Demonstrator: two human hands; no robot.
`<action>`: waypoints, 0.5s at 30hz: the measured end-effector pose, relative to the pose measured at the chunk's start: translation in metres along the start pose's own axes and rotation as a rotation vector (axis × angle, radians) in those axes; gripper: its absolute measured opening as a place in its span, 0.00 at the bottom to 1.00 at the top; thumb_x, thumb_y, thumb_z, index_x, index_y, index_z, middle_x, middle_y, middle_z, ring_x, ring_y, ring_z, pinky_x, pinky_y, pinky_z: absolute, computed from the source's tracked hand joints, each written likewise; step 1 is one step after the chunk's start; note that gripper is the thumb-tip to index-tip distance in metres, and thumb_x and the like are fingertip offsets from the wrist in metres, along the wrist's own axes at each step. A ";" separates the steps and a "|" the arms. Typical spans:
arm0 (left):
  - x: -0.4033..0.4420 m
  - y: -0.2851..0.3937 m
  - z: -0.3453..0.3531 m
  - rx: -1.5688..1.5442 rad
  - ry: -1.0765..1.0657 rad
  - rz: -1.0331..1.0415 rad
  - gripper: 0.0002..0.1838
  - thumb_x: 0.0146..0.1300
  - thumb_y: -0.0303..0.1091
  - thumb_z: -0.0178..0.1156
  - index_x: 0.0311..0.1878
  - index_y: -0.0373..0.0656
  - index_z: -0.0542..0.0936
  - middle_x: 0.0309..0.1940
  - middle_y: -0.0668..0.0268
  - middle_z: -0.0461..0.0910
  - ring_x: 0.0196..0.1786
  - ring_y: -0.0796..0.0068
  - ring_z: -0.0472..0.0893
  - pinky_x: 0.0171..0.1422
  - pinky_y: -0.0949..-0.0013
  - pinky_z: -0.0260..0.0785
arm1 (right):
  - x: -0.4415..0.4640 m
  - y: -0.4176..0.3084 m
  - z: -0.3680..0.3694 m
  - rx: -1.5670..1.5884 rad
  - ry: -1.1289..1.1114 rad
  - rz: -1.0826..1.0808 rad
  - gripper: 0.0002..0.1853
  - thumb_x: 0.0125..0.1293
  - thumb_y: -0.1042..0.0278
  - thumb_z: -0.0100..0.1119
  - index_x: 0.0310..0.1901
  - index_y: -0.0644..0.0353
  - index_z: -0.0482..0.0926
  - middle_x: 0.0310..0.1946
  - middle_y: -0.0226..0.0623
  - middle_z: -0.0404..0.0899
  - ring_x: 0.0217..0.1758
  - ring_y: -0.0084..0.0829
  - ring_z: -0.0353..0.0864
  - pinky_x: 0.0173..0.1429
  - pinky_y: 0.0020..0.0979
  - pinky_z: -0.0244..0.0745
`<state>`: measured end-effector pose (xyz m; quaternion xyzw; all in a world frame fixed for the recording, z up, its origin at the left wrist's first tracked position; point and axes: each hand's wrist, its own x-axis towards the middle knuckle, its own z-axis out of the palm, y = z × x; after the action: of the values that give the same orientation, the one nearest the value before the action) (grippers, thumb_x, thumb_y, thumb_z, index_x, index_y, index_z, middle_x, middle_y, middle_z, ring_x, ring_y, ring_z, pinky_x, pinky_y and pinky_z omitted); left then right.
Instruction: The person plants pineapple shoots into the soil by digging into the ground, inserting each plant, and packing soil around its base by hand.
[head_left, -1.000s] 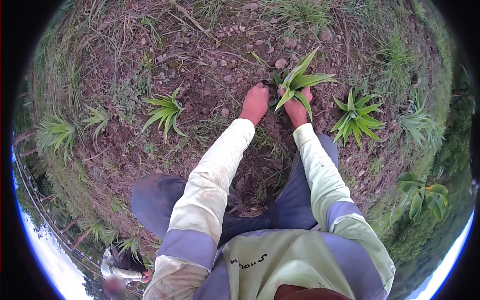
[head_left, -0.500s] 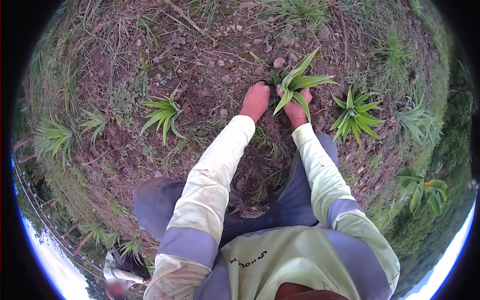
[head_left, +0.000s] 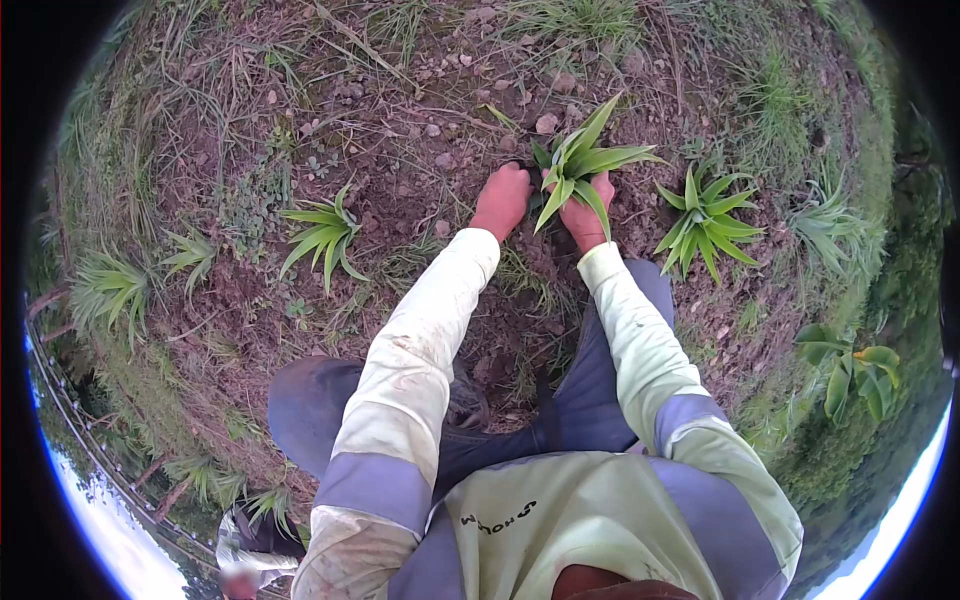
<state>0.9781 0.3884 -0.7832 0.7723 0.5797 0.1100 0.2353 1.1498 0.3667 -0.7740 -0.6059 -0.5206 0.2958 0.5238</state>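
A young pineapple plant (head_left: 582, 160), with long pointed green leaves, leans over the soil in front of me. My right hand (head_left: 586, 216) is closed around its lower part, and some leaves cover the fingers. Just left of it, my left hand (head_left: 502, 200) is a fist low against the soil, knuckles forward; whatever is inside it, if anything, is hidden. Dark leaves show between the two hands. Another pineapple plant (head_left: 707, 224) grows to the right of my right hand, and a third (head_left: 328, 236) stands to the left of my left hand.
Brown soil with small stones (head_left: 546, 124) and dry grass surrounds me. Grass tufts (head_left: 575, 20) grow ahead. More spiky plants (head_left: 112, 285) stand at far left, a broad-leaved plant (head_left: 850, 370) at right. Another person (head_left: 255, 548) is at lower left.
Both hands and the held pineapple plant have shifted slightly left in view. My grip looks the same. The other person at lower left has moved slightly.
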 end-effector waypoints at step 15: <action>0.007 0.000 0.009 -0.005 0.040 0.013 0.09 0.66 0.30 0.64 0.37 0.34 0.88 0.36 0.44 0.85 0.40 0.39 0.87 0.46 0.45 0.82 | -0.003 -0.001 0.002 -0.033 0.001 0.029 0.37 0.54 0.55 0.86 0.61 0.63 0.77 0.47 0.51 0.90 0.51 0.53 0.92 0.54 0.45 0.85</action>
<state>0.9845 0.3931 -0.7918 0.7731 0.5789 0.1286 0.2248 1.1471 0.3647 -0.7745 -0.6223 -0.5163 0.2946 0.5094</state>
